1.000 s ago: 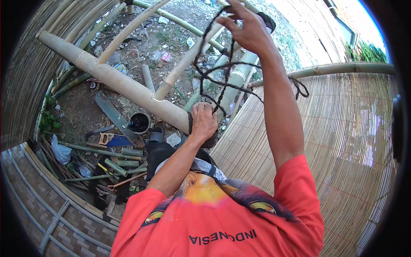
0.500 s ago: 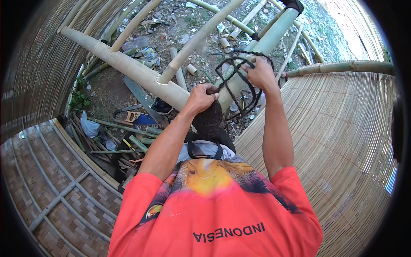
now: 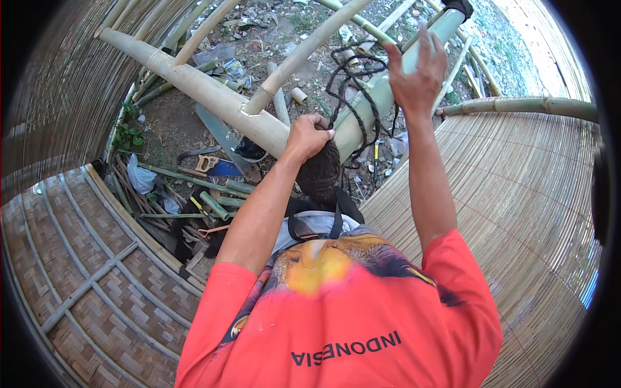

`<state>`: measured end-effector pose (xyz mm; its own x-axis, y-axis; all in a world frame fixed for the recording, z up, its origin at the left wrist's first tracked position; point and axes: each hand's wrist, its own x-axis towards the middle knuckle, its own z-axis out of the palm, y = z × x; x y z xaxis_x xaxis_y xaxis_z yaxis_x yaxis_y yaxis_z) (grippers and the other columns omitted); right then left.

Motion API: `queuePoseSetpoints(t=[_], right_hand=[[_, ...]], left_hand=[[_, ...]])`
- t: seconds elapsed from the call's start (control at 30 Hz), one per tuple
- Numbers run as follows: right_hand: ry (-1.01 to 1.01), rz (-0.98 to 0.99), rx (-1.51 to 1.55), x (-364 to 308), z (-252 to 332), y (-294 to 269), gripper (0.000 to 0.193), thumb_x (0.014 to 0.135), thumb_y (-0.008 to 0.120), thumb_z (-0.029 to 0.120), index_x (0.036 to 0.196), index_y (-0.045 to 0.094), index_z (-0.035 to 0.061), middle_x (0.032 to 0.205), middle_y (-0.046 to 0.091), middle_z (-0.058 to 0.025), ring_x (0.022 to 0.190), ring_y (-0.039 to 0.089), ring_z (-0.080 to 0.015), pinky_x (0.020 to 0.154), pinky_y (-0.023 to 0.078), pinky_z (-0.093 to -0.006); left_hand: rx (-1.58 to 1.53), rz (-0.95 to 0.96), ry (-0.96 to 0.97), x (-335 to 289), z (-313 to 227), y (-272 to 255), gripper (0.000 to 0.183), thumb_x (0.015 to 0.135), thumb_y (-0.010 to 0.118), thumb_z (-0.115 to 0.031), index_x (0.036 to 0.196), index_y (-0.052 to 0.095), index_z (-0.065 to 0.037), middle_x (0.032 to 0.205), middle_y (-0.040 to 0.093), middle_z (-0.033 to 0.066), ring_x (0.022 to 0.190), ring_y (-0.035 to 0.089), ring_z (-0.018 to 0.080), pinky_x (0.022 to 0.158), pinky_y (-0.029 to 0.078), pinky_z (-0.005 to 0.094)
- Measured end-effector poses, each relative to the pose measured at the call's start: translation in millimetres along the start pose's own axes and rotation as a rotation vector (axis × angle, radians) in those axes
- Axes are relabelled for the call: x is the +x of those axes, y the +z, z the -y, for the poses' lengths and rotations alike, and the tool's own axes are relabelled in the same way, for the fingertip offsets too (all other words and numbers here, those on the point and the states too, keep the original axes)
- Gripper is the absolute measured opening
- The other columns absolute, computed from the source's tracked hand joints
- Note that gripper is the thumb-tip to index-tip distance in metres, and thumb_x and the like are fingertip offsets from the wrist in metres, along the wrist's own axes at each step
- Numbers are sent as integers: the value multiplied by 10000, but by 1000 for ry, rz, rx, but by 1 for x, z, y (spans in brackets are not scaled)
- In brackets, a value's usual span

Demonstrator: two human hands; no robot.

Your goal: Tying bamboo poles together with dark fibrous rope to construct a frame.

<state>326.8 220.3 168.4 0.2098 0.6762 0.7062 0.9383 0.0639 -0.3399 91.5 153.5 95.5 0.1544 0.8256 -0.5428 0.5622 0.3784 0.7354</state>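
My left hand (image 3: 308, 138) is closed, thumb and fingers pinching a strand at the top of a dark fibre-rope lashing (image 3: 321, 169). That lashing is wound thickly at the corner where a pale bamboo pole (image 3: 210, 96) and a thicker greenish bamboo pole (image 3: 350, 134) come together. Loose loops of black rope (image 3: 370, 107) hang over the greenish pole, between my two hands. My right hand (image 3: 419, 76) is raised over that pole beyond the loops, its fingers spread and no rope visible in them.
Thinner bamboo rungs (image 3: 284, 70) join the pale pole. Beneath lie a handsaw (image 3: 220, 166), a dark container (image 3: 250, 149), cut bamboo and litter. A woven bamboo panel (image 3: 84, 284) stands at left, a slatted blind (image 3: 491, 213) at right.
My right hand has let go of the rope loops and moved up and right, its fingers opening. The loops have dropped onto the greenish pole. My left hand keeps its pinch at the lashing.
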Motion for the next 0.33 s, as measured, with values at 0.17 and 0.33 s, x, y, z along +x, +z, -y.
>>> queuePoseSetpoints(t=[0.17,0.33], right_hand=[[1432,742,1246,-163,-95,-10,1199,911,606,739,1666,-74,102,1581,382,-200,1403,437,-336,1214,309,-502],[638,1065,942,-214,-17,-29,1123,913,791,416,1683,-10,257,1632,390,-70,1488,387,-252,1183,196,-710]], left_hand=[[-43,61,-50,7,-4,9,290,822,833,-196,1003,745,12,901,727,83,853,669,171,788,528,334],[-42,72,-73,16,9,9,288,830,833,-193,1048,756,-20,937,746,91,881,675,165,825,530,321]])
